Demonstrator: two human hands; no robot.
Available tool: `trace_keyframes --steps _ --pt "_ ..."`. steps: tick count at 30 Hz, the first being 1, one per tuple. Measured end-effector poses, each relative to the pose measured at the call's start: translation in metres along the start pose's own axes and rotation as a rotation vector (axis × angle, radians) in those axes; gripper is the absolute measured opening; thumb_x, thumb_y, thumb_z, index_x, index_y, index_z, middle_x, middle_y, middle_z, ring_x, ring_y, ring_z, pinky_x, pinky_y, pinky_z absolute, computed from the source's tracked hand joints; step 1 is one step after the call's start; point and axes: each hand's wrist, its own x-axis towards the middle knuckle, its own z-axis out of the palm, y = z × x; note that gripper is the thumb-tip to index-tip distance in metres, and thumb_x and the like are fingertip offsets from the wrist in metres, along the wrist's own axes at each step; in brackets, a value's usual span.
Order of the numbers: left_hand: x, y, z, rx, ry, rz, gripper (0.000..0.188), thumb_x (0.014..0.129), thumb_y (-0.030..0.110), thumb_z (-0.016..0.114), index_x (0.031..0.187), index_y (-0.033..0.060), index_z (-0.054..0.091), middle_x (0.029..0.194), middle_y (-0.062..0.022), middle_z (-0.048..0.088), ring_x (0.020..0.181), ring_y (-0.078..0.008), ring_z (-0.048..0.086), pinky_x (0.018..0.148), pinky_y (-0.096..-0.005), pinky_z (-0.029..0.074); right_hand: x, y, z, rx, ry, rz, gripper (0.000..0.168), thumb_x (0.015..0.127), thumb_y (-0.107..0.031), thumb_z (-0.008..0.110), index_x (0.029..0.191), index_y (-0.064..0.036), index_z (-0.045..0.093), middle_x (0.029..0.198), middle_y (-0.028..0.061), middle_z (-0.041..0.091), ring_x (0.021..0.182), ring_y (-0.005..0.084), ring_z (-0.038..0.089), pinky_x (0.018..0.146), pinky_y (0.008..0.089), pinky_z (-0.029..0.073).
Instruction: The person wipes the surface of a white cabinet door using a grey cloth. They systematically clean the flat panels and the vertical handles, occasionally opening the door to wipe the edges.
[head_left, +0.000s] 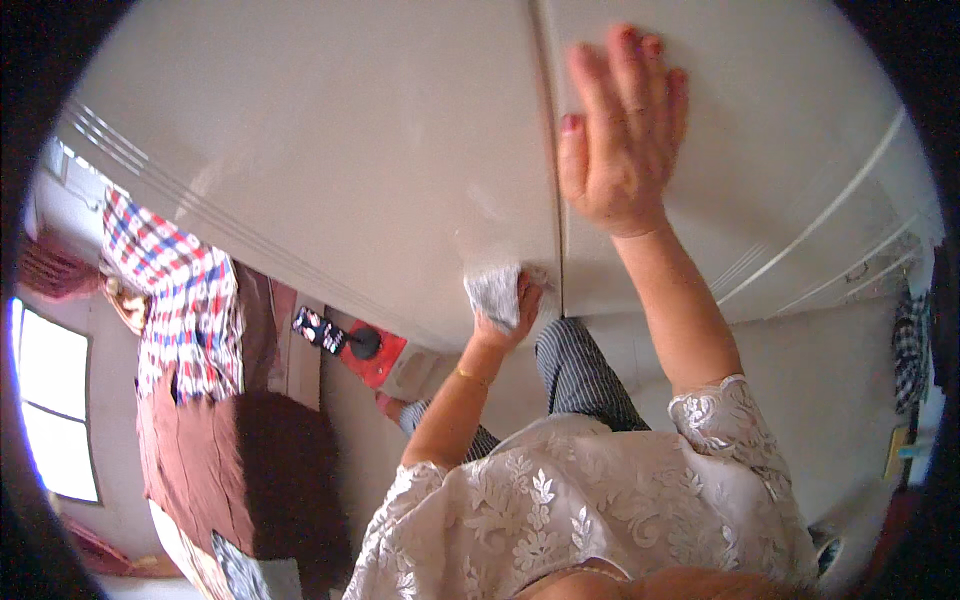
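Note:
My left hand (506, 311) presses a crumpled grey-white cloth (491, 291) on the pale left panel (337, 150) of a large cabinet-like piece, close to its lower edge and left of a dark seam (551, 112). Across that seam, my right hand (630, 142) is spread with its palm towards the right panel (765, 127); whether it touches the panel or hovers just over it, I cannot tell. Its fingers are slightly blurred, and nothing is in it. Faint whitish smudges show on the left panel above the cloth.
My striped-trousered knee (581, 367) is beneath the panels' lower edge. To the left are a red stool-like surface (375, 367) with a dark round object, a dark patterned item (319, 330), a hanging checked cloth (184, 300), brown fabric (195, 465) and a bright window (56, 405).

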Motion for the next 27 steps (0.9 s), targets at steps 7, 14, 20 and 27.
trace_keyframes --steps 7,14,20,27 --pt "0.057 0.027 -0.042 0.102 0.098 -0.093 0.047 0.078 0.02 0.061 0.123 0.0073 0.056 0.143 -0.029 0.027 0.132 -0.0493 0.025 0.108 -0.0556 0.021 0.002 -0.002 -0.007 0.065 -0.024 0.042 0.054 0.086 -0.02 0.049 0.138 -0.01 0.043 0.147 0.0131 0.034 0.138 0.0306 0.03 0.112 0.0505 0.016" --pt "0.239 0.029 -0.176 0.219 0.446 -0.033 0.045 0.079 0.016 0.055 0.123 0.0047 0.055 0.146 -0.0242 0.028 0.133 -0.0473 0.024 0.111 -0.0516 0.021 0.0 -0.002 -0.007 0.088 -0.037 0.07 0.048 0.089 -0.025 0.042 0.134 -0.008 0.047 0.146 0.0125 0.037 0.138 0.029 0.03 0.113 0.0493 0.016" --pt "0.214 0.023 -0.131 0.323 0.513 0.057 0.042 0.087 0.028 0.048 0.125 0.0094 0.054 0.143 -0.0219 0.033 0.131 -0.0456 0.028 0.108 -0.0576 0.02 -0.002 -0.001 -0.006 0.106 -0.033 0.075 0.048 0.089 -0.022 0.043 0.135 -0.007 0.046 0.144 0.0141 0.04 0.137 0.0309 0.032 0.113 0.0503 0.014" --pt "0.04 0.002 -0.004 0.077 0.036 0.069 0.027 0.072 0.015 0.067 0.098 0.0071 0.066 0.12 -0.0176 0.053 0.107 -0.038 0.053 0.088 -0.0519 0.045 -0.001 -0.001 -0.006 0.046 -0.042 0.041 0.052 0.086 -0.017 0.046 0.137 -0.007 0.043 0.147 0.0149 0.035 0.138 0.0312 0.029 0.113 0.0502 0.014"
